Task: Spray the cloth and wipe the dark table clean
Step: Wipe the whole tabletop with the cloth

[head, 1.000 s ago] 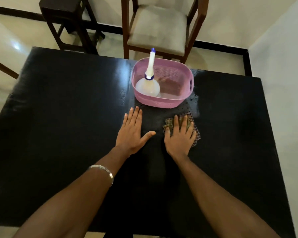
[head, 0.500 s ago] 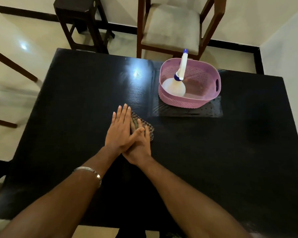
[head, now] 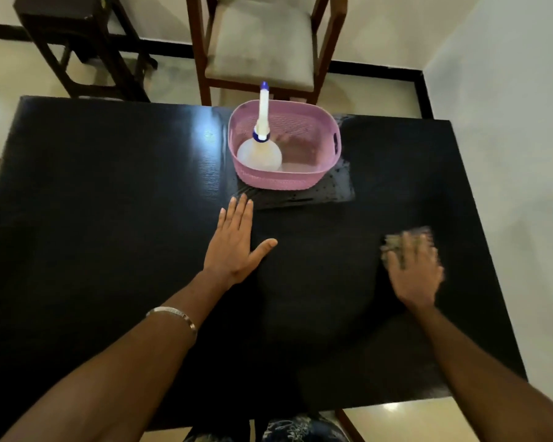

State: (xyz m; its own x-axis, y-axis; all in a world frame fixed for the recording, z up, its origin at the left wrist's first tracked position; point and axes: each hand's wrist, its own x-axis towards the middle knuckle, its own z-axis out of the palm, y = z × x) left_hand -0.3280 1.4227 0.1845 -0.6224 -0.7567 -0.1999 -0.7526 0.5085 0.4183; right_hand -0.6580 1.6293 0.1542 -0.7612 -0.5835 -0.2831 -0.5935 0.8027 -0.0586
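Two hands, left hand (head: 235,244) flat, right hand (head: 412,269) pressing one cloth (head: 407,239).

cloth (head: 406,242): checked, blurred, flat on table (head: 109,218) toward right edge, mostly covered by right hand (head: 414,272). table: dark, glossy, rectangular. bottle (head: 260,148): white body, long neck, blue tip and collar, upright in left part of pink basket (head: 300,181) at far middle of table.

single head view, looking steeply down and forward, close over dark table (head: 109,250)
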